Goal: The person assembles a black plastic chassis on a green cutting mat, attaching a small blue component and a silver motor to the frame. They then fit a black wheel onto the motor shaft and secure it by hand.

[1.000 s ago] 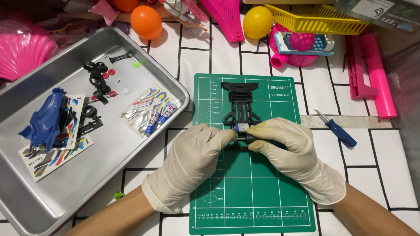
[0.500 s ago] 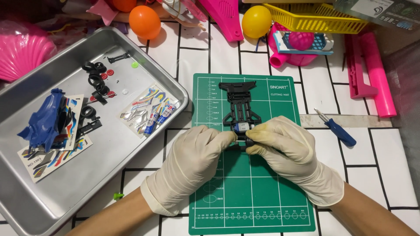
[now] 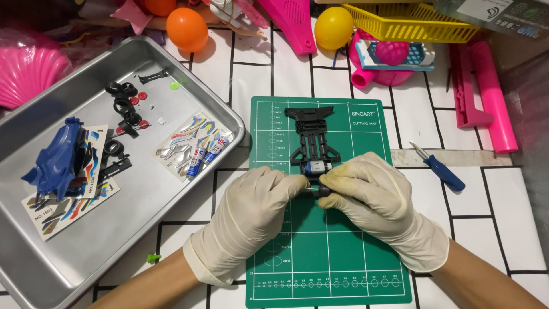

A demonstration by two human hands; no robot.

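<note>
Over the last second my hands have hardly moved. My left hand and right hand have crept slightly toward the near edge of the green cutting mat, keeping their pinch on the small black part at the near end of the black chassis.
</note>
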